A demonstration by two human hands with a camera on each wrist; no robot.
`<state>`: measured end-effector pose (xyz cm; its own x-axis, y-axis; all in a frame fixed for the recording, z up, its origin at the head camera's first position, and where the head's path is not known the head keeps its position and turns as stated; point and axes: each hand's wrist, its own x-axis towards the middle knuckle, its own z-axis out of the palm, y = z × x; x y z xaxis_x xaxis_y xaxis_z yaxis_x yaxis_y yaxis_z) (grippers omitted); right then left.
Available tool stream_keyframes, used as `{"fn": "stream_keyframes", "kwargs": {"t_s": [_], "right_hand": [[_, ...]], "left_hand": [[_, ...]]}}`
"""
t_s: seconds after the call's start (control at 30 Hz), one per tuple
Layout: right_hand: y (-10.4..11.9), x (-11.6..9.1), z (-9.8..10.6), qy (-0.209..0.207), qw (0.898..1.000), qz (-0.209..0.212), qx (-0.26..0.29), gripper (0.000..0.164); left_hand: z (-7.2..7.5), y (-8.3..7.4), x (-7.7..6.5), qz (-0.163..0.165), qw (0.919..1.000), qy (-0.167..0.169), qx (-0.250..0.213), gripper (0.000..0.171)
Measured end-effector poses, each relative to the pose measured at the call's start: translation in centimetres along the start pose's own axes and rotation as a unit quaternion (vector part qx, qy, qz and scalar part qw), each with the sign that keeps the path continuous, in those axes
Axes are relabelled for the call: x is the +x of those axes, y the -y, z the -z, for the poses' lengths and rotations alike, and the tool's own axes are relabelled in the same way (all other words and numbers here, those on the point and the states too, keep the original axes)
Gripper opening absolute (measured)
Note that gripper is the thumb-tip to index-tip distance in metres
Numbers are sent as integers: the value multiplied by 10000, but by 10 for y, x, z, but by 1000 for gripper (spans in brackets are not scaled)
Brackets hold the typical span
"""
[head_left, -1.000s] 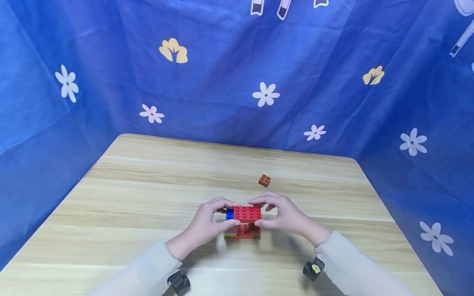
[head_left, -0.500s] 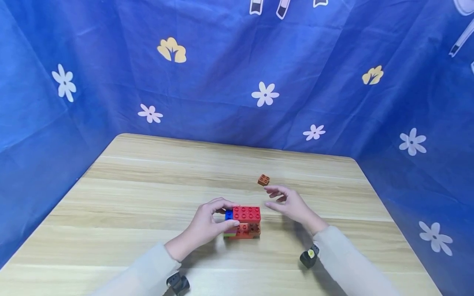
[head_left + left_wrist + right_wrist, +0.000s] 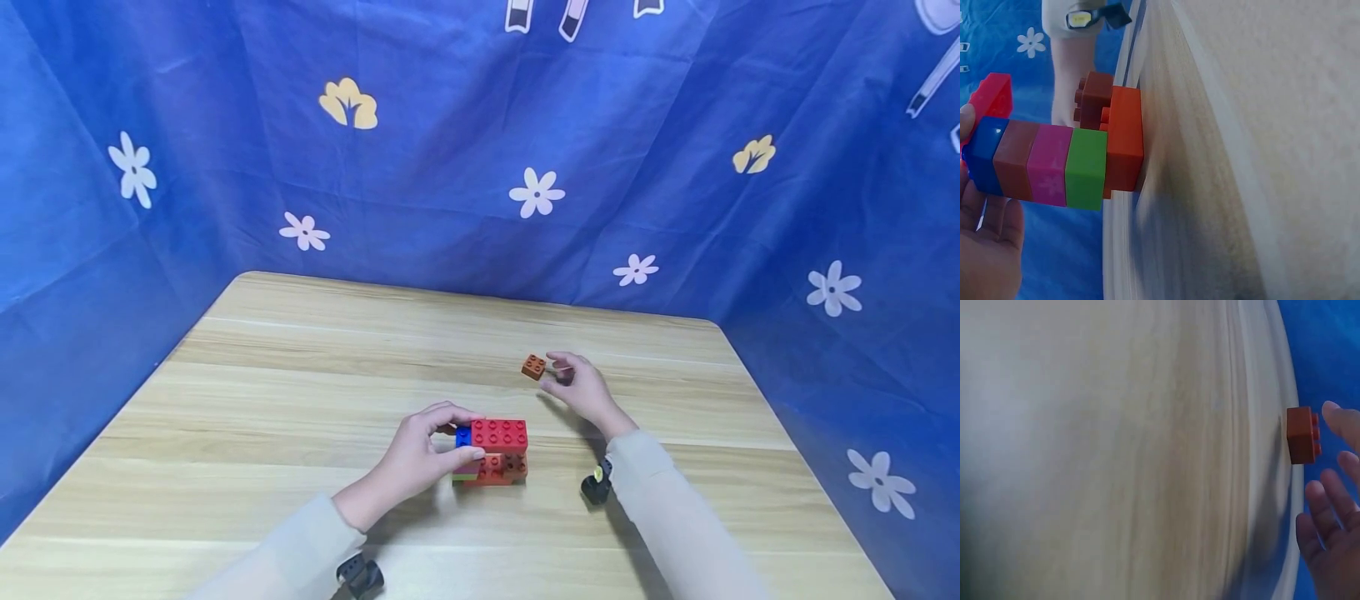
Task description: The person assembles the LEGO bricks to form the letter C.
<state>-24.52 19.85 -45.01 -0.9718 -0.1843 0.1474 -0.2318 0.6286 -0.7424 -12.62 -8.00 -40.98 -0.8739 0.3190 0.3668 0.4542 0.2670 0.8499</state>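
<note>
A stack of toy building bricks stands on the table, its top edges pinched between the thumb and fingers of my left hand (image 3: 416,458). A long red brick (image 3: 498,435) overhangs on top. Below it, in the left wrist view, come a blue brick (image 3: 986,156), a brown brick (image 3: 1015,159), a pink brick (image 3: 1049,165) and a green brick (image 3: 1087,169), resting on an orange-red base brick (image 3: 1125,137). Another brown brick (image 3: 1095,100) sits on the base's other end. My right hand (image 3: 585,396) is beside a loose orange-brown brick (image 3: 533,367), fingers parted, apart from it.
The light wood table (image 3: 315,367) has a rounded far edge. A blue cloth (image 3: 450,167) with white flowers hangs behind and along both sides. Dark wrist cameras (image 3: 360,573) hang below the sleeves.
My right hand has let go of the red brick and moved away to the right side of the loose orange-brown brick. The left hand and the stack have stayed in place.
</note>
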Motion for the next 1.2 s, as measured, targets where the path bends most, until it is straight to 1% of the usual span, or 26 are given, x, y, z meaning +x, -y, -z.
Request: {"fn": "stream_keyframes", "kwargs": {"t_s": [0.17,0.27,0.47,0.57,0.63,0.77,0.87,0.97,1.2], "right_hand": [[-1,10,-9,-112,9997,-188,-60,59],[1,15,-14,-188,9992,-304,-201,59],[6,18,-23,-330,9946,-452,-877,49],[9,16,-24,-312,9930,-498,-1028,43],[10,13,-23,-306,9935,-542,-949,41],[9,6,-20,-303,9962,-618,-529,39],[8,-2,-18,-251,9976,-589,-251,38],[11,-11,-14,-223,9987,-450,-38,38],[21,-36,-8,-146,9993,61,333,38]], "left_hand": [[-1,3,1,-38,10000,10,-39,32],[0,3,1,-36,10000,-1,-72,32],[-1,2,0,-79,9999,-28,-85,31],[-1,3,0,-96,9999,-40,-77,31],[-1,3,0,-103,9999,-32,-78,32],[-1,3,1,-73,10000,4,-48,33],[-1,3,1,-8,10000,11,-52,33],[-1,3,2,35,10000,18,-54,34],[-1,3,2,35,9999,62,-79,33]]}}
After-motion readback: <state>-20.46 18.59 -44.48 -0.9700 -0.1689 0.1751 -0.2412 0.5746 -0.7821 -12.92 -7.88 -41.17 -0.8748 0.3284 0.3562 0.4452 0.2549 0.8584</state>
